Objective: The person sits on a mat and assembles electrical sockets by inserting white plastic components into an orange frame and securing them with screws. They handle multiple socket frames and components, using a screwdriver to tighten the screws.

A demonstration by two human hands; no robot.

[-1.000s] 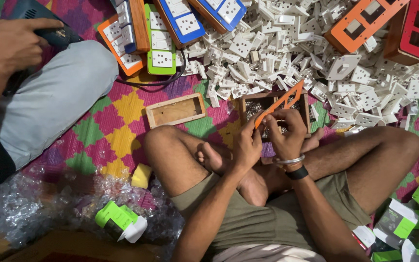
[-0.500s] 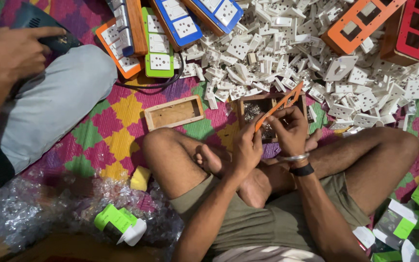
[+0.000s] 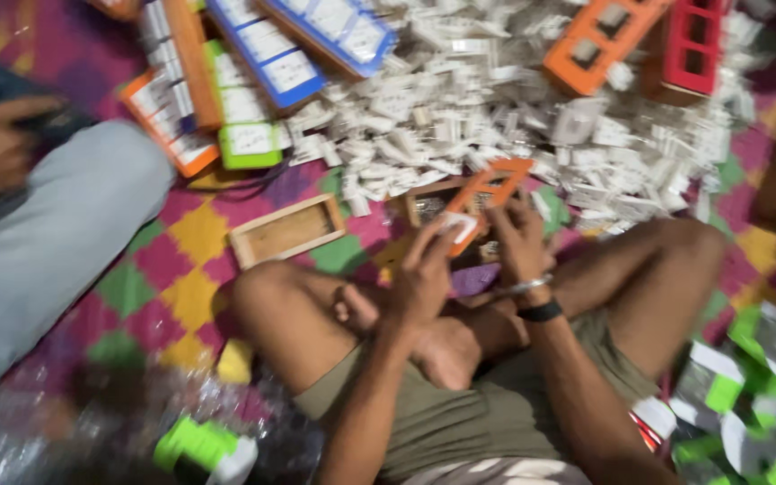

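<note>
The left hand (image 3: 424,274) pinched a small white insert (image 3: 456,224) against the orange frame (image 3: 485,190), which it had not held a second before; the right hand (image 3: 518,238) still gripped that frame, low before the white pile (image 3: 496,99); the view blurred.

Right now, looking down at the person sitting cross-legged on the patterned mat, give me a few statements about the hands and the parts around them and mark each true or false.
1. Both hands, left hand and right hand, are on the orange plastic frame. True.
2. The small open wooden box sits in the person's lap. False: it lies on the checked mat, left of the knee.
3. A heap of white plastic parts lies beyond the hands. True.
4. The right wrist is bare. False: it wears a black band and a metal bangle.
</note>
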